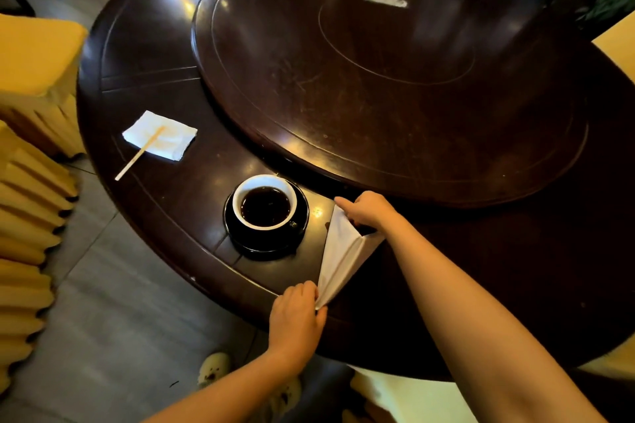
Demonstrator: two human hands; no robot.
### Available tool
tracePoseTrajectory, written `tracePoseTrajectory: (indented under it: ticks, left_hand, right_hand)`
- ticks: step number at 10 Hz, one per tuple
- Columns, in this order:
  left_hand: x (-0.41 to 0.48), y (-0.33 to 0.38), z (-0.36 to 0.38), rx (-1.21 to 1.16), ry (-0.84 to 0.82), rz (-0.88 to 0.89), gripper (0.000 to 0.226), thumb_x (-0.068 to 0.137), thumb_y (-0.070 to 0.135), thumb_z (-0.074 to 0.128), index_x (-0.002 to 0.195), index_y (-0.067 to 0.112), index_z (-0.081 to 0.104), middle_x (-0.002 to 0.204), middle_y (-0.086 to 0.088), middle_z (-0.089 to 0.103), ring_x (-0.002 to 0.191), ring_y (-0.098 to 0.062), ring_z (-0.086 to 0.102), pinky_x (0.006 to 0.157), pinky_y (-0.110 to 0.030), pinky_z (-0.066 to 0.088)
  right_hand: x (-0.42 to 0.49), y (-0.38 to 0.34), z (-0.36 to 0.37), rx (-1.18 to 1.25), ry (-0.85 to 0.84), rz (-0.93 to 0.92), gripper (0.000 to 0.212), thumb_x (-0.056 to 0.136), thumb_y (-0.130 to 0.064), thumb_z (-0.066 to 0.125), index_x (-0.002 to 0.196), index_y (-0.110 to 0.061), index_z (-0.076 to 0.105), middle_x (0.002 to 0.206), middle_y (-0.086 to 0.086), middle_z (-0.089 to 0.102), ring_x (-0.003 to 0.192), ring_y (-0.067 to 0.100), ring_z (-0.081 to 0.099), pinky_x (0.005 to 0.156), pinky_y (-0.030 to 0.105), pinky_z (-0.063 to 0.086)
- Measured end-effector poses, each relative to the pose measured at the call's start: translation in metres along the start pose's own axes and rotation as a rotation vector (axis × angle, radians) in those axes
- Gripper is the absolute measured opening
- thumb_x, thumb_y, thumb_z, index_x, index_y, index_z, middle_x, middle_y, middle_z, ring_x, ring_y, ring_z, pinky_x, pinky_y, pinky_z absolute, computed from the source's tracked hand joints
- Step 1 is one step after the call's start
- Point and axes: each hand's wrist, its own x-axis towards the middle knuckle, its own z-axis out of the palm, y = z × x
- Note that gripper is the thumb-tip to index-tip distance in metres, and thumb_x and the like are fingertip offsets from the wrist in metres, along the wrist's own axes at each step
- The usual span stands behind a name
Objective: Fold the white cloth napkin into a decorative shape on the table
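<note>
While the white cloth napkin (342, 251) lies folded into a long narrow wedge on the dark round wooden table (165, 216), both bare hands grip its ends. Landmark for all positions: the white cup of dark liquid (264, 201) on its black glossy saucer (266, 244), near the table's front edge. The napkin sits just to the right of the saucer, close beside it but apart, running from a far point level with the cup down to a near point at the table rim. The right hand (366, 211), beyond and right of the cup, has its forefinger stretched out along the far tip, with the remaining fingers curled over the upper fold; whether the thumb presses beneath cannot be told. The left hand (297, 316), nearer than the saucer and at the table edge, pinches the near tip between thumb and bunched fingers. The napkin's right flank stands raised as a crease, leaving a dark hollow under the right hand. Behind the cup, the large dark wooden turntable (395, 79) overhangs close to the far napkin tip and right hand. Left of and beyond the cup lies a small square white paper tissue (161, 136), with a thin pale wooden stirrer stick (139, 154) lying across it and touching it. Further left stand yellow pleated chair covers (31, 182).
</note>
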Motion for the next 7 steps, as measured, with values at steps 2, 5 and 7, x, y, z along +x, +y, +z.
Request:
tracePoseTrajectory:
  ticks: [2, 5, 7]
  left_hand:
    - [0.001, 0.001, -0.003, 0.008, -0.036, -0.019, 0.017, 0.088, 0.031, 0.053, 0.095, 0.016, 0.048, 0.097, -0.003, 0.060, 0.094, -0.022, 0.052, 0.076, -0.031, 0.038]
    - [0.003, -0.007, -0.015, 0.135, -0.176, 0.068, 0.020, 0.089, 0.036, 0.049, 0.092, 0.016, 0.049, 0.098, -0.004, 0.063, 0.093, -0.024, 0.056, 0.076, -0.034, 0.040]
    - [-0.009, -0.042, -0.046, 0.108, -0.386, 0.135, 0.019, 0.084, 0.036, 0.052, 0.088, 0.017, 0.053, 0.090, 0.002, 0.064, 0.094, -0.023, 0.058, 0.073, -0.032, 0.039]
  right_hand:
    - [0.010, -0.019, 0.018, -0.016, 0.087, 0.053, 0.016, 0.083, -0.021, 0.053, 0.075, -0.008, 0.053, 0.082, 0.008, 0.053, 0.079, 0.029, 0.055, 0.063, 0.030, 0.041]
    - [0.002, -0.004, 0.010, 0.120, 0.170, 0.131, 0.030, 0.092, -0.030, 0.042, 0.082, -0.005, 0.057, 0.101, 0.016, 0.064, 0.077, 0.029, 0.053, 0.067, 0.029, 0.040]
    - [-0.052, 0.014, 0.002, 0.173, 0.435, 0.070, 0.023, 0.089, -0.024, 0.045, 0.096, -0.010, 0.061, 0.103, 0.015, 0.066, 0.101, 0.034, 0.057, 0.079, 0.036, 0.045]
